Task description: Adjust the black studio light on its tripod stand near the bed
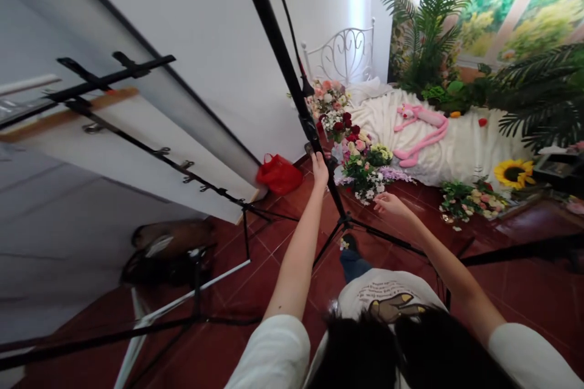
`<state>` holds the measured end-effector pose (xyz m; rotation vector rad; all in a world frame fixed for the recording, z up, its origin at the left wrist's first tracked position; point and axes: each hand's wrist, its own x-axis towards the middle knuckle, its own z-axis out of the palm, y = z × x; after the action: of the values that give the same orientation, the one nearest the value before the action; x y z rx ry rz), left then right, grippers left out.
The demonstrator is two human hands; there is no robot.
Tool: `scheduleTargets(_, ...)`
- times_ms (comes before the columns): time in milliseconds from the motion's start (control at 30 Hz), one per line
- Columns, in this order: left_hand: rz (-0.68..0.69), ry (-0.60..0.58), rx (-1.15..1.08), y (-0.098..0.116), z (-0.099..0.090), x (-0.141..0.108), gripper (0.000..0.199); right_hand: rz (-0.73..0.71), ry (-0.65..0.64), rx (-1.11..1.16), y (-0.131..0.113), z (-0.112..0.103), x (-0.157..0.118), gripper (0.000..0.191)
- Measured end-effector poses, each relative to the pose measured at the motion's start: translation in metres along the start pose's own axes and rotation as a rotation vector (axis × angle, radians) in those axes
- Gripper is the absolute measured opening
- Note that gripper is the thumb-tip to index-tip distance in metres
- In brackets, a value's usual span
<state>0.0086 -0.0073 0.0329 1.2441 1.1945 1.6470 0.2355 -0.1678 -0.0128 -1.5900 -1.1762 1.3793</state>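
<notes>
A tall black light stand (277, 42) rises at a slant through the middle of the view, its tripod legs on the red tiled floor. My left hand (320, 168) is at a knob (309, 149) on the stand's pole, with its fingers closed on it. To the right, my right hand (387, 203) hangs in the air near the flowers, its fingers partly curled and apart, with nothing seen in it. A black cable (289, 18) runs down along the pole. Dark red, pink and white flowers (356, 146) lie behind the stand.
A backdrop frame (150, 143) with clamps stands left, near a red bag (279, 174). White cloth (456, 152) bears a pink plush toy (422, 124). A sunflower (514, 173) and palm leaves (429, 18) are on the right. Tripod legs (387, 236) spread over the floor.
</notes>
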Motion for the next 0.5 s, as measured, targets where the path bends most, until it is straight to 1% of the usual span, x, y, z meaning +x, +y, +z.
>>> scheduleTargets(67, -0.04, -0.012, -0.024, -0.003, 0.001, 0.005, 0.057, -0.076, -0.054, -0.148, -0.012, 0.011, 0.016, 0.007)
scheduleTargets(133, -0.06, -0.017, -0.045, -0.006, 0.0, 0.008, 0.058, -0.189, -0.097, -0.356, -0.03, 0.021, 0.033, 0.007)
scheduleTargets(233, -0.09, -0.01, -0.073, -0.011, -0.002, 0.011, 0.057, -0.392, -0.11, -0.704, -0.07, 0.037, 0.063, 0.011)
scheduleTargets(300, -0.1, 0.003, -0.063, -0.013, -0.004, 0.013, 0.055, -0.503, -0.072, -0.884, -0.103, 0.05, 0.084, 0.026)
scheduleTargets(367, -0.105, -0.001, -0.05, -0.015, -0.005, 0.014, 0.055, -0.558, -0.035, -1.046, -0.135, 0.064, 0.104, 0.043)
scheduleTargets(400, -0.112, -0.016, -0.052, -0.016, -0.006, 0.014, 0.055, -0.563, -0.028, -1.129, -0.149, 0.07, 0.112, 0.047)
scheduleTargets(433, -0.122, -0.035, -0.062, -0.016, -0.007, 0.014, 0.055, -0.561, -0.035, -1.211, -0.162, 0.076, 0.12, 0.048)
scheduleTargets(500, -0.139, -0.057, -0.089, -0.016, -0.008, 0.013, 0.056, -0.546, -0.077, -1.354, -0.182, 0.085, 0.131, 0.043)
